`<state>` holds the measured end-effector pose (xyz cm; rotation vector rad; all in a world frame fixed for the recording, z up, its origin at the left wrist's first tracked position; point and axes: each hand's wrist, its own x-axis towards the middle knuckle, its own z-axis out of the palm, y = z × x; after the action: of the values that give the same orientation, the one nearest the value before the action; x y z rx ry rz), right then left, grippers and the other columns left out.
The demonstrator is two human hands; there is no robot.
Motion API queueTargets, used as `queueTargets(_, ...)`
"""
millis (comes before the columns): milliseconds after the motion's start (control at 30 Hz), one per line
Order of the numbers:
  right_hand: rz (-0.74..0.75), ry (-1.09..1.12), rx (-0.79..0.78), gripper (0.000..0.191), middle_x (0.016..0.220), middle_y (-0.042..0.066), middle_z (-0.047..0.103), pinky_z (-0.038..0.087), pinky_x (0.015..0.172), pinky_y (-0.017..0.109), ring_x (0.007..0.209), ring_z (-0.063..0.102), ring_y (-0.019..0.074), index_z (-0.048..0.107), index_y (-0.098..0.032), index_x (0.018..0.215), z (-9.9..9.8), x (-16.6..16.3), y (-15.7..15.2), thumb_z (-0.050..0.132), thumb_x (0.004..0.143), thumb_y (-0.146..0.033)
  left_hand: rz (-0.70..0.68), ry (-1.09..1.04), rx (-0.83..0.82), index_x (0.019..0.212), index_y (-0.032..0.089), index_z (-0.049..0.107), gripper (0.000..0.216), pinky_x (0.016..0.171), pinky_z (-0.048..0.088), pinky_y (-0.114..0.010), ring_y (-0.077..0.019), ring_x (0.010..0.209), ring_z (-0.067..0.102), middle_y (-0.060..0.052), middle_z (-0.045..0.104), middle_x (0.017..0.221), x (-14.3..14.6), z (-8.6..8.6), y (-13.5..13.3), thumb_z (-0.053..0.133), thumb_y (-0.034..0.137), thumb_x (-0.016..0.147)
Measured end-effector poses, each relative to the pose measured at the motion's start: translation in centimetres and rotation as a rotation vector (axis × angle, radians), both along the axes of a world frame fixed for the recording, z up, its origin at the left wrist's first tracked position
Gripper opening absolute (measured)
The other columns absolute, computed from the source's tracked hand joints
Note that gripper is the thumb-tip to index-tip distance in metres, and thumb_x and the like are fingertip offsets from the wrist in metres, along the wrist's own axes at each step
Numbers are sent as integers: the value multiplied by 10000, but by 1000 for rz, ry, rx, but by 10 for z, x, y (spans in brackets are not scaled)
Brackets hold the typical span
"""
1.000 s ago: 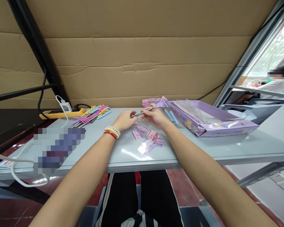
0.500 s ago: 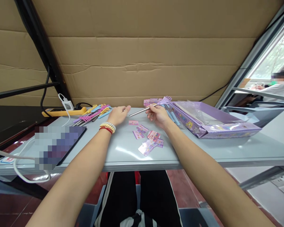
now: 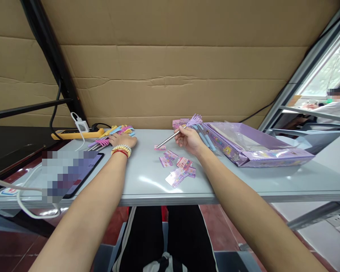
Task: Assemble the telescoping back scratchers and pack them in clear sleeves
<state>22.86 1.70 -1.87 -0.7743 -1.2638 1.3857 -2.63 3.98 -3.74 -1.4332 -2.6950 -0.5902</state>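
Observation:
My right hand [image 3: 188,139] pinches a back scratcher [image 3: 195,120] by its silver metal rod. Its purple hand-shaped head points up and away, and the rod's bare end slants down toward the small cards. At the left, my left hand [image 3: 121,140] reaches over a pile of pink, yellow, blue and purple back scratchers [image 3: 102,142]; its fingers look stretched out, with the tips partly hidden among them. Between my arms lie several small pink and purple printed cards [image 3: 184,163]. Blue-handled scratchers [image 3: 206,138] rest just right of my right hand.
An open purple printed box [image 3: 274,158] with clear plastic inside stands at the right. More pink cards [image 3: 180,122] lie at the back by the cardboard wall [image 3: 172,83]. A phone [image 3: 86,175], white cable and yellow power strip [image 3: 79,134] occupy the left side. Another person sits far right.
My left hand has moved left, from the middle of the table to the pile of scratchers. My right hand still holds the purple scratcher, its head slightly shifted left.

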Motion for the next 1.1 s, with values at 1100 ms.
queueTargets(1100, -22, -178, -3, 285, 498, 14, 587, 347, 331, 189, 378, 524, 94, 605, -130, 700, 3, -6, -7, 651, 812, -388, -34, -25, 15, 1291, 17, 487, 722, 1017, 275, -488, -402, 1302, 349, -286, 401, 1409, -7, 1, -2, 438, 519, 775)
